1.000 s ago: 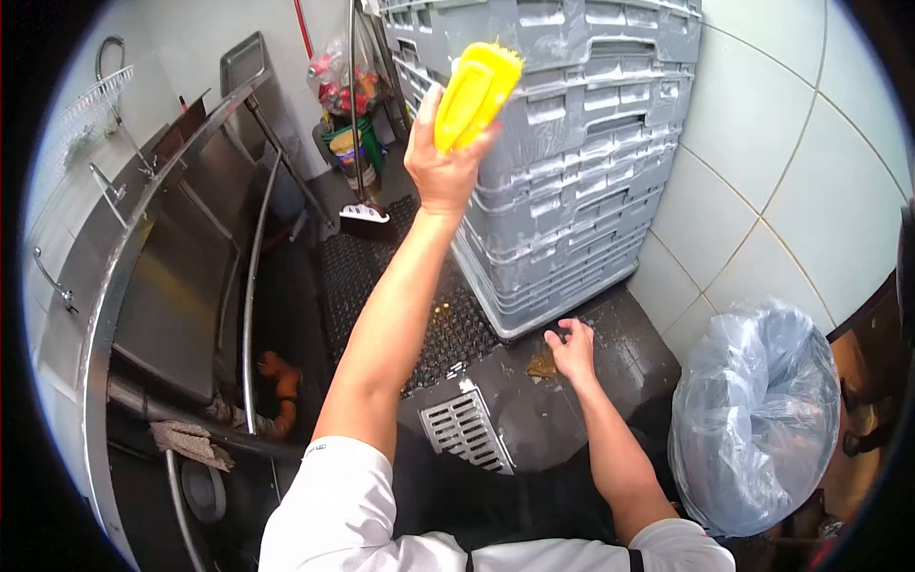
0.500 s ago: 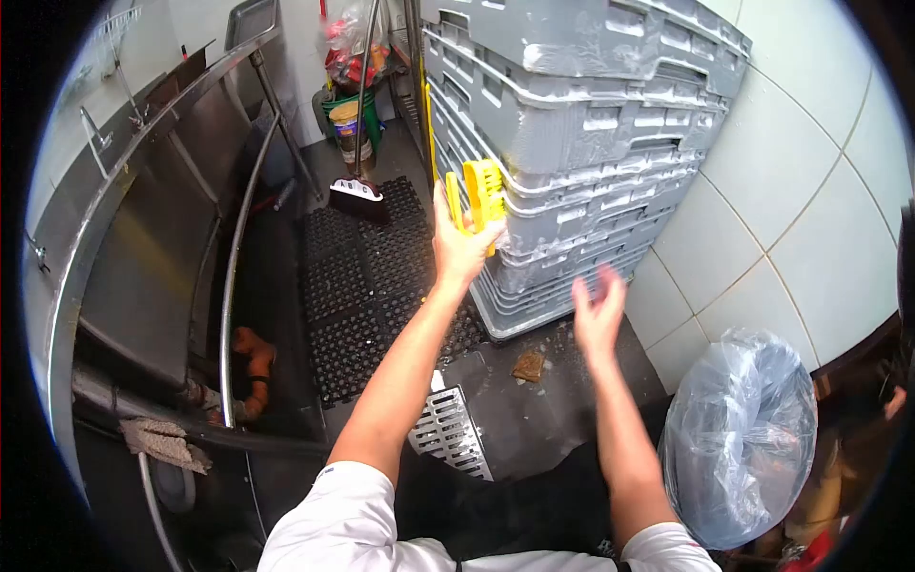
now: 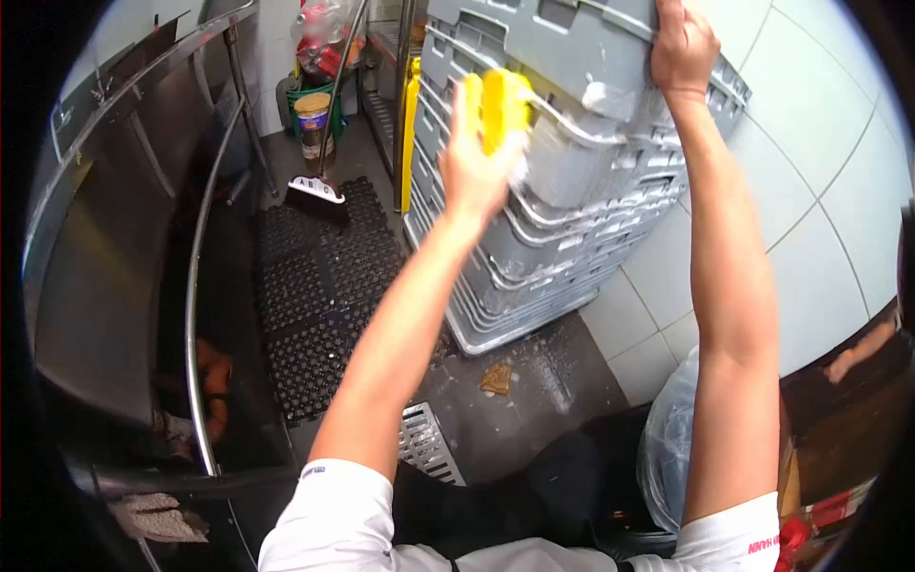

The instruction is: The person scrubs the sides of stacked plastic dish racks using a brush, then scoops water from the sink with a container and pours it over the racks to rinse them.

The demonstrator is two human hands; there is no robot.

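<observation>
My left hand [image 3: 474, 176] is closed around a yellow scrub brush [image 3: 503, 110], blurred by motion, beside the corner of a tall stack of grey plastic crates [image 3: 572, 157]. White foam streaks the crates' rims and walls. Up at the stack's upper right, my right hand [image 3: 684, 52] grips an upper grey crate [image 3: 591, 48]; part of its fingers lies beyond the top of the view.
A brown scrap [image 3: 496, 378] and a floor drain grate [image 3: 429, 443] lie near my feet. Black rubber mat [image 3: 324, 286], broom [image 3: 317, 195] and bucket [image 3: 313, 124] are at left. A steel rail [image 3: 195, 286] runs alongside; a plastic-lined bin [image 3: 667, 448] stands right.
My right hand has risen from low beside the stack to the upper crate. My left hand has moved up with the brush. The view has shifted, and the stack leans differently in it.
</observation>
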